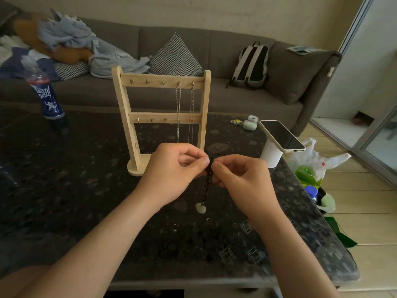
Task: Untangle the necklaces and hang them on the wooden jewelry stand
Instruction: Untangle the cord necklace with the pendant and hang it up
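Head view, looking down over the desk (64, 190), and both hands are busy. The left hand (171, 168) and the right hand (238, 177) meet fingertip to fingertip just in front of the wooden jewelry stand (139, 84). Each pinches the top of a black necklace (207, 186) between thumb and forefinger. The dark strand hangs straight down between the wrists, and its pale pendant (200, 207) dangles at the bottom, close to the desk surface or resting on it.

Two silver chains (178, 108) already hang from the two right-hand hooks on the top rail. The three hooks to their left, including the middle hook (163, 82), are bare. So this looks like necklace number three, with the job well along.

What sits between those fingertips is hard to call. It's black links against a black speckled top, so it may be a knot or it may be the clasp.

To do this step well, the pinches should stay light and close together, working the snag loose rather than pulling it tight. The pendant's weight can hold the strand straight. Once the loop runs free, it should be spread wide, lifted clear of the silver chains and dropped over the middle hook so that nothing tangles again.
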